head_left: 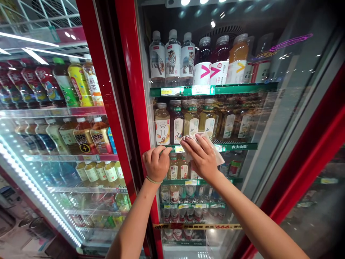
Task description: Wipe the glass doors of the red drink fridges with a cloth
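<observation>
My right hand point(201, 155) lies flat on a white cloth point(212, 149), pressing it against the glass door point(269, 118) of a drinks fridge at the height of the second shelf. Its fingers are stretched over the cloth. Just to the left, my left hand point(156, 162) is curled into a loose fist at the door's edge beside the red frame point(134, 90), its fingertips against the glass. A thin band sits on that wrist. Behind the glass stand tea bottles point(183, 124).
Shelves with water and juice bottles point(172, 59) fill the fridge above and below. A second lit fridge point(61, 136) with red-framed door stands at the left, full of bottles. Another red frame point(309, 158) runs down the right side.
</observation>
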Motion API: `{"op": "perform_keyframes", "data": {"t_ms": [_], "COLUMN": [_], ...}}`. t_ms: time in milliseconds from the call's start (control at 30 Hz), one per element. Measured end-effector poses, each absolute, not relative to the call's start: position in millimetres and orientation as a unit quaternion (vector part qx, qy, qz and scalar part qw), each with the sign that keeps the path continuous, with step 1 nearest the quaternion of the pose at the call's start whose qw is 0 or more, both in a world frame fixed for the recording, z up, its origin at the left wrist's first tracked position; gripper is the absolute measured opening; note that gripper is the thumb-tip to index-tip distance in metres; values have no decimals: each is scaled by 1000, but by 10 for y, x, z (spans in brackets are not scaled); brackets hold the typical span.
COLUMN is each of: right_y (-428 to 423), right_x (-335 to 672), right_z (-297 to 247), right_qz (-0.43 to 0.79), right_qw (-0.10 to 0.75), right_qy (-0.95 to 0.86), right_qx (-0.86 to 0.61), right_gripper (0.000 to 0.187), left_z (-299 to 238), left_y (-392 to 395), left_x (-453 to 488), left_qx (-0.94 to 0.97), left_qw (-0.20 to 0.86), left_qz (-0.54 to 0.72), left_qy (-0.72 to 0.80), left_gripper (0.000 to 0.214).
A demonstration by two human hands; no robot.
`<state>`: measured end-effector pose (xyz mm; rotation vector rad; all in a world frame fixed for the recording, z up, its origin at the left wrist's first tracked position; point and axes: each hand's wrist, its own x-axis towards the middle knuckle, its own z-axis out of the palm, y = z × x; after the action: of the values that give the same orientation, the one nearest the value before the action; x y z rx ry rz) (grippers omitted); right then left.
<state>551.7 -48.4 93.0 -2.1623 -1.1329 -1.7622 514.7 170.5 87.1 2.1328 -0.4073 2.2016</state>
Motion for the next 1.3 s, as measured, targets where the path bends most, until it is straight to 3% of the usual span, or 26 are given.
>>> {"op": "perform_keyframes", "data": {"t_ms": [167,333,500,700,900,1067,1233,1300], "right_y": [-590,-585,-661,-573,-715,-859,-1037,-1116], "right_x": [5532,5512,5515,5475,5515,5470,5484,5516], "right_z": [933,889,732,716,731,813,739,733], "right_qz": [-569,-589,-577,-590,-597,-580,-581,-588], "right_qw": [18,88,17,105,74,142,102,124], "right_qy": [-436,-367,-430,-346,-382,-307,-344,-318], "right_qx": [-697,-715,-694,-722,-702,-741,-731,-733], "right_gripper": [76,71,70,71,73,77,72,71], "left_z": [887,889,878,791,691,709,681,667], "left_y": [1698,1673,1690,1542,1171,866,698,644], "left_x": [5127,5130,5153,5129,5059,5047,5048,5058], "left_qx": [690,685,689,705,744,769,784,781], "left_qw": [15,1,0,24,76,90,90,101], "left_qz": [709,714,710,697,655,625,604,607], "left_qy": [-148,-146,-147,-129,-106,-103,-109,-104], "left_gripper": [28,29,25,37,42,46,49,48]}}
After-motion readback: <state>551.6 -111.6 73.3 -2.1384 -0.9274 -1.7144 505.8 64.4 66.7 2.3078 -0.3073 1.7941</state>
